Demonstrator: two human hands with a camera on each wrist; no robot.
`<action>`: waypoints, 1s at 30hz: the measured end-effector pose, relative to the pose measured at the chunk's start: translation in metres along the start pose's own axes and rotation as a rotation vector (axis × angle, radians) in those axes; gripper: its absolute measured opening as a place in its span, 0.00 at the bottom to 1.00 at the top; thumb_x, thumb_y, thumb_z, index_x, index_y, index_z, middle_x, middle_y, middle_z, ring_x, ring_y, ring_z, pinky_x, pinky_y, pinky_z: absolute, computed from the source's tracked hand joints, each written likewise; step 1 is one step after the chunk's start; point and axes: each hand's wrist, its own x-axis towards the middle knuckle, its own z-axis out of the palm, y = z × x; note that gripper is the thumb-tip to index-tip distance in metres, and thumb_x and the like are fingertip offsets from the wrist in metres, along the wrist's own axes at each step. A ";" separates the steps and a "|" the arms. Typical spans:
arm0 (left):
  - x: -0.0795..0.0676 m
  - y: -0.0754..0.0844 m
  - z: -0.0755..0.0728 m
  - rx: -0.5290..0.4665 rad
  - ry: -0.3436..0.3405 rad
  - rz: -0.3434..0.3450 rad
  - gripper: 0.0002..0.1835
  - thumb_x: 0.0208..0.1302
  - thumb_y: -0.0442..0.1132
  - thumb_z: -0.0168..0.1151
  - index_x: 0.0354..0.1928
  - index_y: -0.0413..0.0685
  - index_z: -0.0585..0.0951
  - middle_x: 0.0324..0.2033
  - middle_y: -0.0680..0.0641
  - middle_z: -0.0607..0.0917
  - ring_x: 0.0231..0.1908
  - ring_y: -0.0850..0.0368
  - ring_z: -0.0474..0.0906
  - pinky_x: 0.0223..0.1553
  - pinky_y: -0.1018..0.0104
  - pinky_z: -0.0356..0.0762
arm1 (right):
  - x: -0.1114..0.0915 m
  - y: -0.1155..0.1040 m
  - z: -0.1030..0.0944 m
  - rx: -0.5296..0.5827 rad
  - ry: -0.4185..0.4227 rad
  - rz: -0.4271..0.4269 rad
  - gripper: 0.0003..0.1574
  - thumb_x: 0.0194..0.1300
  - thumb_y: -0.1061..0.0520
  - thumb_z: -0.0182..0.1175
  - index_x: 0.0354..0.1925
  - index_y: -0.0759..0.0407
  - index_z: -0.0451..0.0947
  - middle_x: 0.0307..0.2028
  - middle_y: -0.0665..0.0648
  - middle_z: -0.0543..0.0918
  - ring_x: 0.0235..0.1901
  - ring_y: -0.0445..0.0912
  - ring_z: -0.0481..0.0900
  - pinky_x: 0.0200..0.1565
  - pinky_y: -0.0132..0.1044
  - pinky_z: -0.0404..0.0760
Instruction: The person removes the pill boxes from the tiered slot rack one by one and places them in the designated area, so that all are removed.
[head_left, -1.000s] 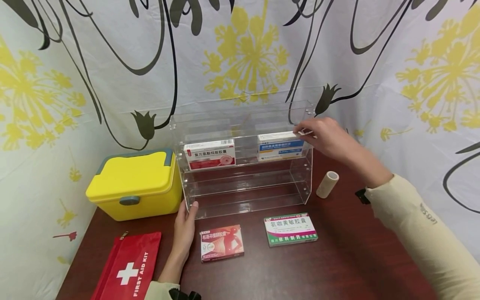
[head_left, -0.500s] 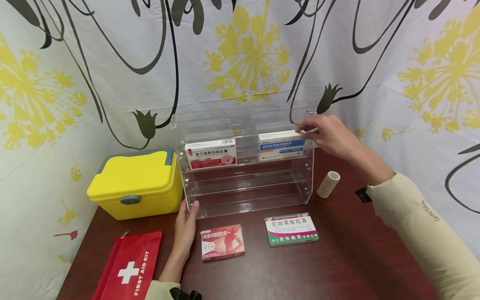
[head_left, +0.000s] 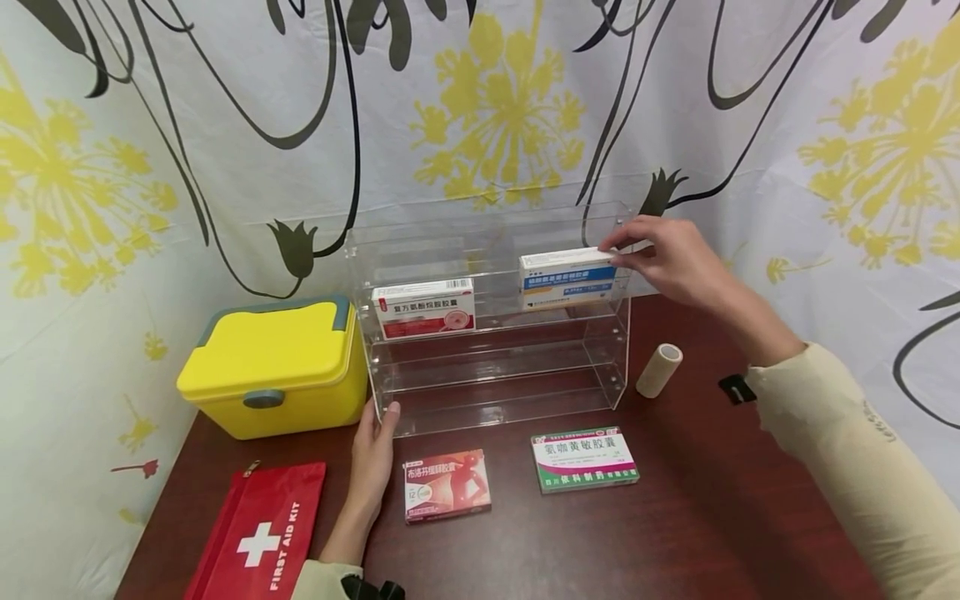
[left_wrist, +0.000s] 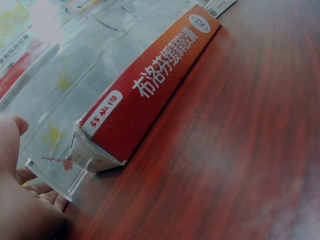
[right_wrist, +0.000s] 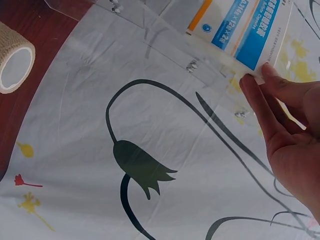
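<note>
Fingertips [right_wrist: 248, 84] of my right hand [head_left: 670, 254], drawn close, pinched the blue-and-white box [head_left: 566, 280] by its right end, high in the clear rack [head_left: 487, 414]; my left hand [head_left: 372, 450] gripped the rack's lower left side. Positioning seemed underway, probably calling for careful settling next.

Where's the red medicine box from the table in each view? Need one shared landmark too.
Head: red medicine box low, slightly left of centre, on the table before the shelf.
Left wrist: large, slanting from left of centre to upper right.
Right wrist: not in it.
Landmark: clear shelf, middle in head, upper left in left wrist, top in right wrist.
</note>
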 end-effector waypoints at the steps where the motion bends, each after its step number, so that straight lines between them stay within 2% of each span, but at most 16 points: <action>1: 0.000 0.000 0.000 0.000 0.000 0.000 0.31 0.75 0.50 0.52 0.74 0.50 0.60 0.67 0.43 0.67 0.67 0.50 0.60 0.67 0.50 0.57 | 0.000 0.000 -0.001 0.014 0.009 -0.001 0.12 0.61 0.67 0.67 0.43 0.58 0.85 0.42 0.51 0.84 0.43 0.44 0.83 0.43 0.35 0.81; 8: 0.000 0.000 0.000 -0.003 -0.004 0.000 0.31 0.75 0.49 0.52 0.74 0.49 0.60 0.68 0.42 0.67 0.67 0.49 0.60 0.67 0.49 0.56 | 0.001 0.001 -0.010 0.081 0.106 -0.035 0.11 0.59 0.69 0.68 0.42 0.62 0.86 0.41 0.53 0.84 0.41 0.45 0.83 0.41 0.23 0.78; 15: -0.001 0.000 0.000 -0.009 0.000 0.002 0.31 0.75 0.49 0.52 0.74 0.50 0.59 0.69 0.43 0.66 0.68 0.50 0.60 0.67 0.51 0.56 | 0.001 -0.009 -0.022 0.094 0.154 -0.014 0.12 0.59 0.70 0.67 0.42 0.62 0.86 0.43 0.51 0.84 0.39 0.36 0.80 0.41 0.22 0.78; 25: -0.001 -0.003 0.000 -0.019 -0.008 0.004 0.31 0.75 0.50 0.52 0.75 0.50 0.59 0.69 0.44 0.66 0.68 0.50 0.59 0.67 0.51 0.56 | 0.002 -0.019 -0.028 0.100 0.190 -0.028 0.11 0.59 0.70 0.68 0.42 0.62 0.86 0.43 0.51 0.84 0.40 0.38 0.80 0.42 0.24 0.78; 30: 0.000 -0.001 0.000 -0.021 -0.009 0.008 0.31 0.75 0.49 0.52 0.74 0.50 0.59 0.68 0.43 0.66 0.67 0.50 0.60 0.67 0.51 0.56 | -0.005 -0.029 -0.038 0.126 0.205 -0.020 0.14 0.58 0.71 0.67 0.43 0.63 0.86 0.44 0.52 0.83 0.43 0.38 0.79 0.42 0.23 0.78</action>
